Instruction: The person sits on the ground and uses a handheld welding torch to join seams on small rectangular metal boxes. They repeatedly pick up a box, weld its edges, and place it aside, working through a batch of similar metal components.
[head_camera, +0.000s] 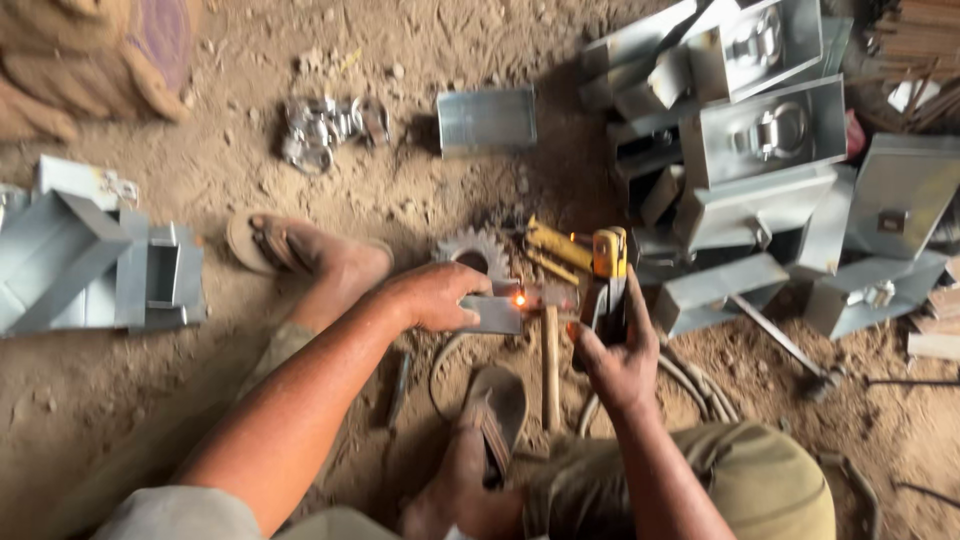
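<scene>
Head view shows welding underway: left hand (435, 295) presses a small metal plate (493, 314) on the sandy ground, right hand (612, 345) grips the yellow electrode holder (608, 268), spark (519, 298) at the plate's edge. Next likely needs steady hands along the seam.

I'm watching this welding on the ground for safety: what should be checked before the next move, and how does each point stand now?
1. Left hand steadying the small metal piece: ok, it rests on it.
2. Right hand gripping the yellow electrode holder: ok.
3. Fingers clear of the glowing spot: not ok, left fingers are close.
4. Hand protection: not ok, both hands bare.
5. Feet covered: not ok, open sandal beside the work.
6. Cables free of snags: cannot tell.
</scene>
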